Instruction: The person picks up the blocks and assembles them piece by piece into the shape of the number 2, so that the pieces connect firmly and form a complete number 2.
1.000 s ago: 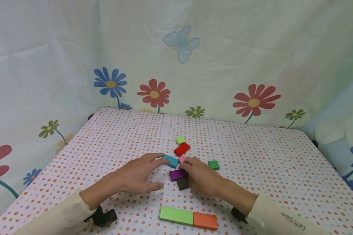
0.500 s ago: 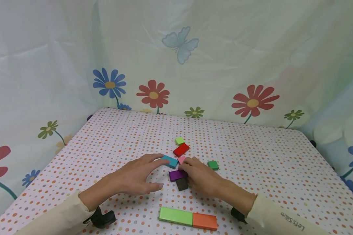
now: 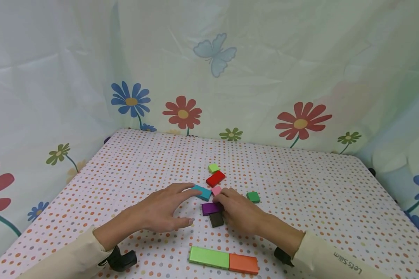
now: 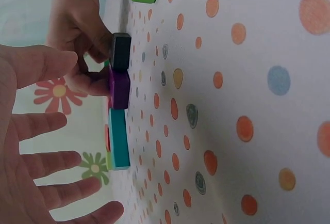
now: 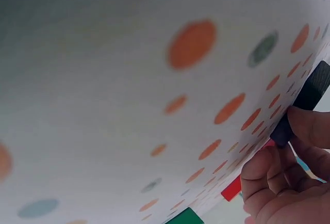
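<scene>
A purple block [image 3: 210,209] lies on the spotted tabletop, its right end pinched by my right hand [image 3: 242,212]. Against its near side sits a black block [image 3: 216,220]; in the left wrist view the right thumb reaches close to this black block [image 4: 121,51]. My left hand [image 3: 160,209] hovers with spread, relaxed fingers and holds nothing. Its index finger overlaps the left end of a blue block [image 3: 203,192] in the head view; contact cannot be told. A pink block [image 3: 216,190] shows just beyond the right fingers, partly hidden.
Beyond lie a red block [image 3: 215,178] and a small light green block [image 3: 213,168]. A green block [image 3: 253,197] sits right of the right hand. Nearer the front, a long light green block [image 3: 208,257] adjoins an orange block [image 3: 243,264]. A flowered curtain [image 3: 251,77] hangs behind.
</scene>
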Tool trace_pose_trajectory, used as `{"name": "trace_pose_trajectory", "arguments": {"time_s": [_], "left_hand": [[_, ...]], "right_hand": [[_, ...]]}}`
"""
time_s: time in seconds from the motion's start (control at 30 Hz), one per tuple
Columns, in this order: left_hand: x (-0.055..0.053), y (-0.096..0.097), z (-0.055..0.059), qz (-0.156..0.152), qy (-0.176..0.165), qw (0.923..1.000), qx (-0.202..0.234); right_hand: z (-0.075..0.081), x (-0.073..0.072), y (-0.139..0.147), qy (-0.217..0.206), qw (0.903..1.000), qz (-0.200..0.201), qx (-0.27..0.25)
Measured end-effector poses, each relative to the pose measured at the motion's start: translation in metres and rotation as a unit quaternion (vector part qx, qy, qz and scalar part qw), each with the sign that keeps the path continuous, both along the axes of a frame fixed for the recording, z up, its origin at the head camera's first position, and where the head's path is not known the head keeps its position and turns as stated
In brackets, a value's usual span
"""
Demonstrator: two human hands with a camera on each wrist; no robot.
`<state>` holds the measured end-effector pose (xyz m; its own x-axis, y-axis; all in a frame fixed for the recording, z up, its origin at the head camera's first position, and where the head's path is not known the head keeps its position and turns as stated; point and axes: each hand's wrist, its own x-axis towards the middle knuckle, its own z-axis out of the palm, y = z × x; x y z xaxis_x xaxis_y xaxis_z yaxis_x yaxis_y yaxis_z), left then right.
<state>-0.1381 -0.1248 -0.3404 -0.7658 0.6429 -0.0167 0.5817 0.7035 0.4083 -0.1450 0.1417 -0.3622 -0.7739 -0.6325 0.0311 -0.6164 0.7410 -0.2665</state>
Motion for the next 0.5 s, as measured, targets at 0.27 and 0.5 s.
{"name": "trace_pose_trajectory", "arguments": {"time_s": [0.27, 0.5], "left_hand": [[0.001, 0.0, -0.001, 0.001, 0.0, 1.0, 0.001], [0.001, 0.001, -0.001, 0.0, -0.001, 1.0, 0.003]], "right_hand": [[0.002, 0.001, 0.001, -0.024, 0.9994, -0.023, -0.012], [0.014, 0.008, 0.001, -0.056, 0.9959, -0.032, -0.063]]}}
